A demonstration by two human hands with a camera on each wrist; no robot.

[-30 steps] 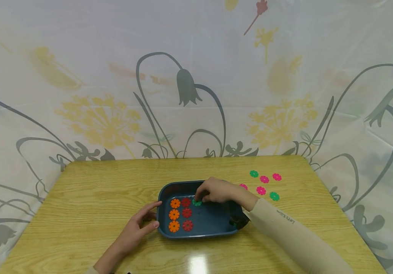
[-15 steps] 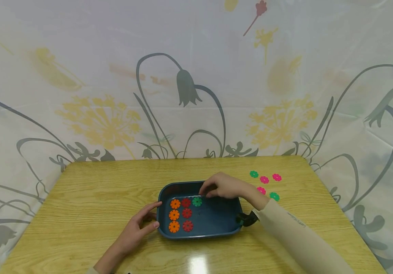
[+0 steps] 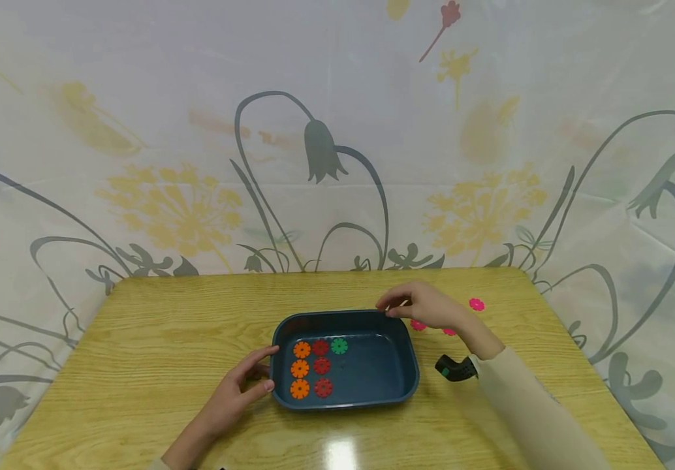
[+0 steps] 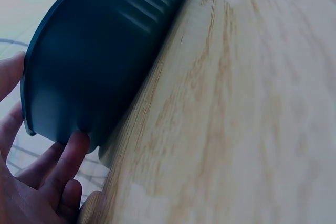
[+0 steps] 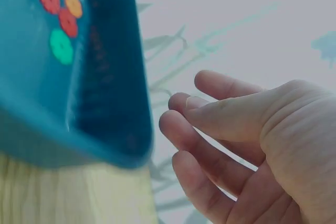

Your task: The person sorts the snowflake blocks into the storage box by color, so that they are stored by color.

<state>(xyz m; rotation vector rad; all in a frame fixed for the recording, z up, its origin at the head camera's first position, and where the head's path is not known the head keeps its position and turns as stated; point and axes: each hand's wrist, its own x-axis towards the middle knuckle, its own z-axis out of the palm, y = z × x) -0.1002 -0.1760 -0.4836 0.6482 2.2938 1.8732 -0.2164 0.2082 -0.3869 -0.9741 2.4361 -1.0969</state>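
A dark blue tray (image 3: 373,385) stands on the table. In its left part lie orange flower-shaped discs (image 3: 299,369) in one column and red discs (image 3: 322,365) in another, with a single green disc (image 3: 339,346) right of the top red one. My left hand (image 3: 237,385) rests against the tray's left end; the left wrist view shows fingertips touching the outer wall (image 4: 79,66). Over the tray's back right corner hovers my right hand (image 3: 425,305), fingers loosely bent and holding nothing, apart from the wall in the right wrist view.
Pink discs (image 3: 476,304) lie on the wooden table (image 3: 185,326) right of the tray, some partly hidden by my right hand. A black device (image 3: 455,368) hangs beneath the right wrist. A patterned cloth (image 3: 337,215) stands behind the table.
My right hand has let go of the green disc in the tray and moved up and right to the back right rim. The left hand and tray have stayed put.
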